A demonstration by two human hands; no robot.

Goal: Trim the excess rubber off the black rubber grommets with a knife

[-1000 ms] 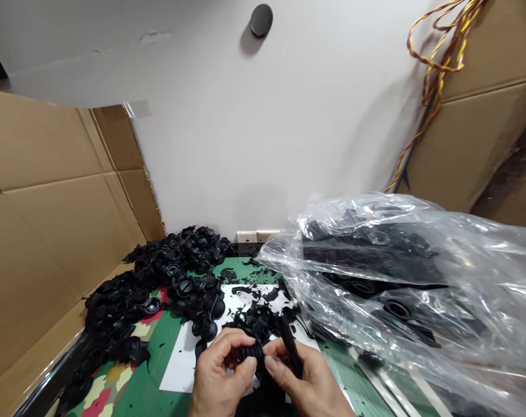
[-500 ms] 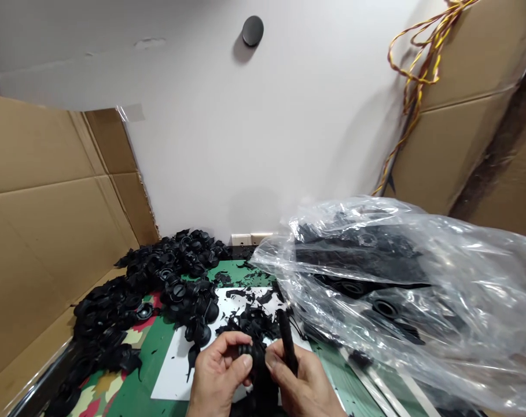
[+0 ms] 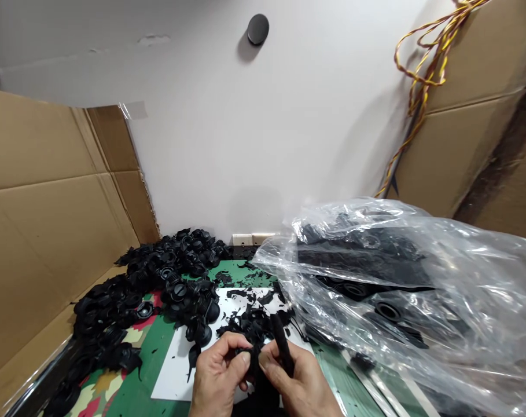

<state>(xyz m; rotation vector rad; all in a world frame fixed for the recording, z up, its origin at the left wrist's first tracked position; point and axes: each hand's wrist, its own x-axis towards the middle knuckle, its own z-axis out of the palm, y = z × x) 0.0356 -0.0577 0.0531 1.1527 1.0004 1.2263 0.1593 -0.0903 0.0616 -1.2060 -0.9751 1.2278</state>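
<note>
My left hand (image 3: pixel 221 373) is closed, thumb and fingers pinching a small black rubber-looking part (image 3: pixel 254 364) that is largely hidden by the fingers. Close beside it, my right hand (image 3: pixel 304 379) grips a black pen-like tool (image 3: pixel 280 339), its handle standing up past the knuckles. The tool's working end cannot be seen among the dark shapes between the hands. Just beyond the fingertips, black scraps (image 3: pixel 249 321) lie heaped on a white sheet (image 3: pixel 171 376).
A large pile of black ribbed rubber parts (image 3: pixel 180 258) spreads along the left. At the right lies a clear plastic bag (image 3: pixel 475 278) with black parts inside. Cardboard (image 3: pixel 50 145) stands at the left, a pale wall (image 3: pixel 263 145) behind. Yellow-brown twisted wires (image 3: pixel 419 81) hang upper right.
My right hand and the tool have shifted slightly left, and the tool leans more to the left. The part in my left hand shows less now. The camera view has moved slightly.
</note>
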